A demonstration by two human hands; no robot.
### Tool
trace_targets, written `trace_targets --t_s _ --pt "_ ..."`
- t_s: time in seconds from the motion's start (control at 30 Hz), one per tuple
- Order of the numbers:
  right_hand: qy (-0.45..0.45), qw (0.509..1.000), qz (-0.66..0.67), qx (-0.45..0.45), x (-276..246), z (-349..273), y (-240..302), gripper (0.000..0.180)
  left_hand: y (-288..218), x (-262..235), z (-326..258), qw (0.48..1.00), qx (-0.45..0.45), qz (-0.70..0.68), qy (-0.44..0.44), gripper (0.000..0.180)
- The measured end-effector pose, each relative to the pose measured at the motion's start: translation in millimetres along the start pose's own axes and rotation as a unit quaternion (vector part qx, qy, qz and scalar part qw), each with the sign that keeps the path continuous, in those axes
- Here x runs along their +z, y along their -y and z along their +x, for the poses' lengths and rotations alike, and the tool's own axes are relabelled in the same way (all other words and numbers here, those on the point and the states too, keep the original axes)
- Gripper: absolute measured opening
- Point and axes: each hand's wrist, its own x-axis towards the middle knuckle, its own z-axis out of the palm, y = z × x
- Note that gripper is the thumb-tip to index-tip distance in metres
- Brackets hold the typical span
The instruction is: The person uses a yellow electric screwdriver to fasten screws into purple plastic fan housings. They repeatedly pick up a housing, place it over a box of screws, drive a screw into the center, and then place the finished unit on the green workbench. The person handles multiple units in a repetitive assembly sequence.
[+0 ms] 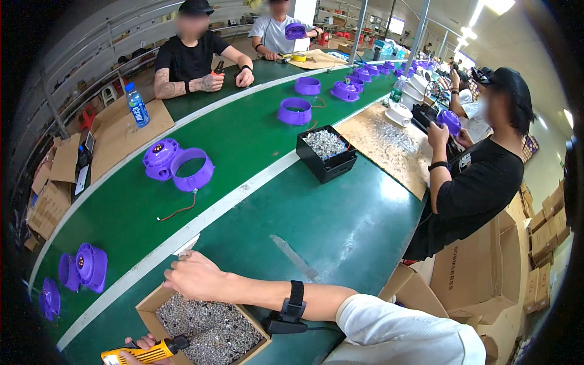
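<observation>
My left hand [141, 345] is at the lower left, wrapped round a yellow and black electric screwdriver [141, 352] whose tip points right over an open cardboard box [254, 351]. Small shiny metal screws [213, 331] fill this box. My right arm, with a black wrist strap [295, 302], reaches in from the lower right. Above the far side of the box, my right hand [196, 277] has its fingers curled together; whatever they may hold is hidden. A pale strip [186, 244] lies just beyond the fingertips, beside the white edge of the green conveyor.
Purple round housings and rings [192, 170] stand along the conveyor [243, 140]. A black bin [328, 172] of small metal parts sits on the bench [261, 213]. Co-workers stand across the belt and at the right, near a large cardboard carton [468, 274]. A blue bottle [138, 108] is far left.
</observation>
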Motion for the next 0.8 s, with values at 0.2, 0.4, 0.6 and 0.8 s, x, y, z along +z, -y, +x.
trace_targets --t_s 0.2,0.4,0.6,0.8 --pt "-0.003 1.0 -0.01 -0.001 2.2 0.7 -1.4 0.029 -1.4 2.9 -1.8 0.999 0.009 0.005 0.035 0.046" --pt "0.005 1.0 0.005 0.005 -1.2 2.1 0.9 0.028 -1.0 -0.3 -0.1 0.999 0.01 0.002 0.044 0.046" --pt "0.0 1.0 0.003 0.004 0.8 1.6 0.4 0.028 1.2 -3.0 2.5 1.0 0.01 0.002 0.009 0.045" --pt "-0.008 1.0 -0.004 -0.002 6.2 2.3 -0.1 0.027 -1.0 -2.9 2.0 0.999 0.006 0.003 0.04 0.048"
